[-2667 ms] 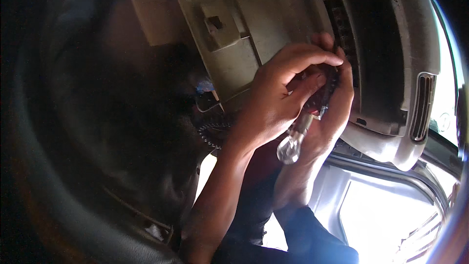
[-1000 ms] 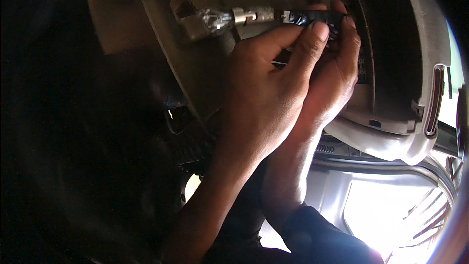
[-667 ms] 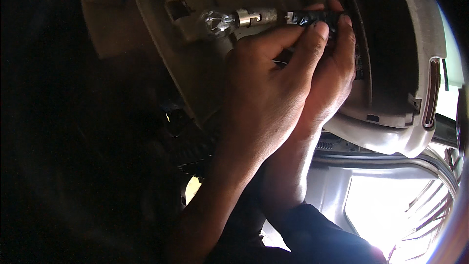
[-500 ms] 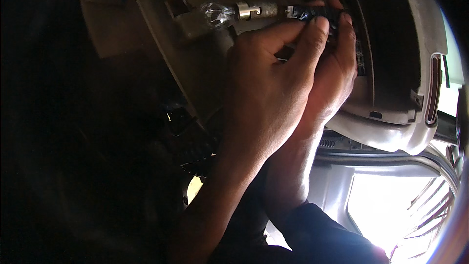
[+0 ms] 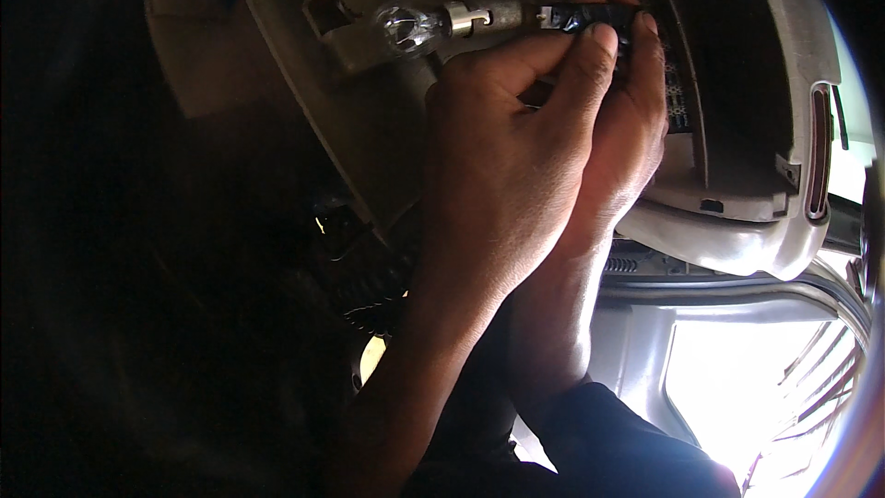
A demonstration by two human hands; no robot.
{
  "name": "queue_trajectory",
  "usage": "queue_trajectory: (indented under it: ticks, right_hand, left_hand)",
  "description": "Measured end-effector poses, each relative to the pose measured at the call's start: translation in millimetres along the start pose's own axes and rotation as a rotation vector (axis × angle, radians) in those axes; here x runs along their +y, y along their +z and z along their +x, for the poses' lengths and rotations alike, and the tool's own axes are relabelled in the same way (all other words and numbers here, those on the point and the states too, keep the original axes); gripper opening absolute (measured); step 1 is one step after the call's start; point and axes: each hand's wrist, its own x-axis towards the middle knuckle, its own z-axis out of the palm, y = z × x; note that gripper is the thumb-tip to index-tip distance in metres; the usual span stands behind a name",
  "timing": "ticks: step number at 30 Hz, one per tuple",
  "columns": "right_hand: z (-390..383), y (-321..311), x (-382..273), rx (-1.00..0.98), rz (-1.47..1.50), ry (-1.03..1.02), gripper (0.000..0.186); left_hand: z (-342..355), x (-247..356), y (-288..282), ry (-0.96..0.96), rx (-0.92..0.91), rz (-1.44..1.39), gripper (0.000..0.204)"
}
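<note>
A clear glass bulb (image 5: pixel 408 29) sits in a metal bayonet socket (image 5: pixel 494 17), lying level near the top of the view. Behind the socket is a black, shiny wrapped end (image 5: pixel 590 17) that looks like electrical tape. My left hand (image 5: pixel 516 148) pinches this black end between thumb and fingers. Pressed against it from behind, my right hand (image 5: pixel 634 129) has its fingers curled round the same end. Whatever lies inside both grips is hidden by the fingers.
A grey-brown panel (image 5: pixel 369 111) with a square clip recess stands behind the bulb. To the right, an open pale plastic housing (image 5: pixel 747 244) shows small fuse-like parts (image 5: pixel 678 97). Ribbed dark tubing (image 5: pixel 369 290) hangs below left. A bright door opening (image 5: pixel 737 378) lies at lower right.
The whole view has shifted slightly. Both hands keep hold of the black wrapped end, with only small finger movement, and the bulb tilts a little.
</note>
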Motion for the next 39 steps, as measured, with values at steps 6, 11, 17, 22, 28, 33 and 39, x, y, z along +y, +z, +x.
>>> queue_trajectory:
  ticks: [6, 11, 17, 22, 28, 33, 39]
  right_hand:
    - [0.3, 2.1, -5.3, 0.025, -0.132, 0.001, 0.041]
    - [-1.5, -3.6, -2.0, -0.010, -0.411, -0.201, 0.041]
    - [2.5, -6.3, 5.9, 0.003, -0.209, -0.147, 0.041]
    - [-1.2, -3.6, -3.1, -0.016, -0.132, -0.064, 0.040]
    - [-1.9, 4.6, -13.2, 0.016, -0.148, -0.034, 0.038]
    - [-0.4, -8.5, 4.1, -0.031, -0.373, -0.226, 0.038]
    - [3.5, -8.6, 5.2, -0.033, 0.099, -0.010, 0.041]
  left_hand:
    - [0.7, -5.4, 1.8, 0.039, 0.007, -0.048, 0.029]
    - [-0.3, 0.0, -0.4, -0.009, -0.013, -0.025, 0.029]
    - [0.2, -0.9, 0.8, 0.000, -0.012, -0.033, 0.029]
    - [0.2, 0.6, -0.7, -0.002, -0.022, 0.001, 0.029]
    - [0.3, -1.6, -0.3, 0.009, -0.028, -0.022, 0.029]
    - [0.4, 3.3, -0.2, -0.030, -0.041, 0.025, 0.029]
    - [0.0, 2.9, -1.1, -0.008, -0.036, 0.019, 0.028]
